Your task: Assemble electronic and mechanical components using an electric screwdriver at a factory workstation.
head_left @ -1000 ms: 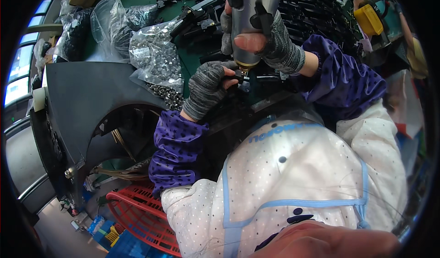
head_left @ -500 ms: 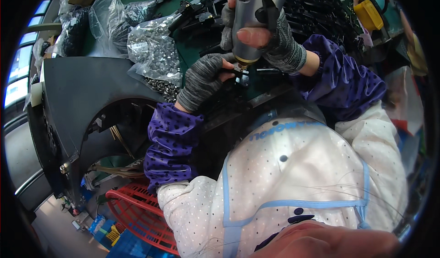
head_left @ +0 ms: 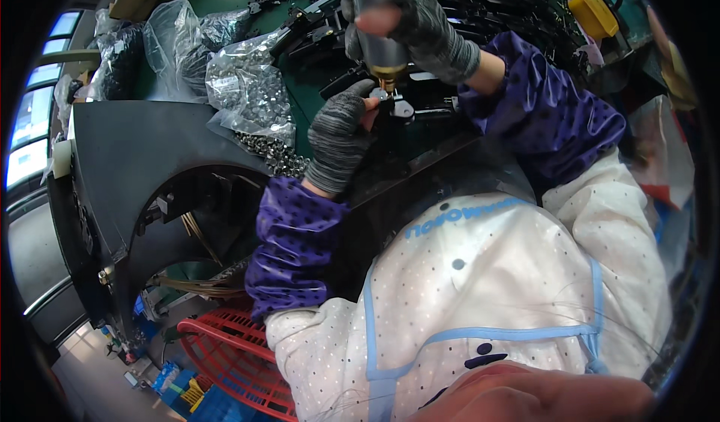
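In grey fingerless gloves, both of my hands meet at the top middle. My right hand (head_left: 439, 43) is wrapped round a silver, barrel-shaped power screwdriver (head_left: 381, 51), which points downward. Its brass-coloured nose and thin tip come down onto a small black part with a shiny silver metal piece (head_left: 403, 109). My left hand (head_left: 337, 139) pinches that black part between thumb and fingers, just left of the tip. The exact contact at the tip is too small to make out.
Many black slotted parts (head_left: 487, 17) lie heaped on the green bench behind my hands. A clear bag of small metal pieces (head_left: 251, 92) spills beside my left hand. A dark grey machine housing (head_left: 150, 137) stands left, above a red plastic basket (head_left: 225, 354). A yellow object (head_left: 592, 13) lies far right.
The screwdriver and my right hand have shifted left and a little up in the picture. My left hand has moved slightly right, and more of the silver piece shows.
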`<state>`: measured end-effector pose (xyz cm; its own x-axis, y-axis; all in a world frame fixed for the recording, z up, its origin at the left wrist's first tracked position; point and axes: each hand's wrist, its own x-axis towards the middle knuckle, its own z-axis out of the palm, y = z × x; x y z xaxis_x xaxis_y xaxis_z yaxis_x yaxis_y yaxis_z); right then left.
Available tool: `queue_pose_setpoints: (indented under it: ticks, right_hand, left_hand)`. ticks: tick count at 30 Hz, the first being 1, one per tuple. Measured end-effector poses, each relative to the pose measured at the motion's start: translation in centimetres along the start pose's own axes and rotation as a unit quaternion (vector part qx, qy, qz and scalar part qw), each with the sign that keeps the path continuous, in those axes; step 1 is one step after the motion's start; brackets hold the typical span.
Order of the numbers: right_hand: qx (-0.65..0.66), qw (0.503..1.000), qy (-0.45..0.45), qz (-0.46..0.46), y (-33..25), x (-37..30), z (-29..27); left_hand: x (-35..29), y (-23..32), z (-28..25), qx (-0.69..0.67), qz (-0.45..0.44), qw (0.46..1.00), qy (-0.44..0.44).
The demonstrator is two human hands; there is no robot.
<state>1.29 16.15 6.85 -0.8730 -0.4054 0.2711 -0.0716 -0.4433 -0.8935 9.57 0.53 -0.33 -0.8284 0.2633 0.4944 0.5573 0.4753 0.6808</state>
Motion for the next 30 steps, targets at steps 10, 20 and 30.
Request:
queue_pose_setpoints:
  ticks: [10, 20, 30]
  right_hand:
    - [-0.013, 0.999, 0.039, -0.019, -0.3, -1.1, -0.1]
    - [-0.079, 0.997, 0.017, -0.018, -0.6, -1.2, 0.6]
    - [-0.091, 0.995, 0.025, -0.01, -0.7, -0.9, 0.5]
  left_hand:
    - [3.6, 2.6, -4.4, -0.062, 0.011, 0.997, -0.037]
    - [10.8, 11.3, -5.9, 0.286, 0.227, 0.926, 0.1]
    - [5.7, 4.8, -4.7, -0.064, 0.088, 0.991, 0.073]
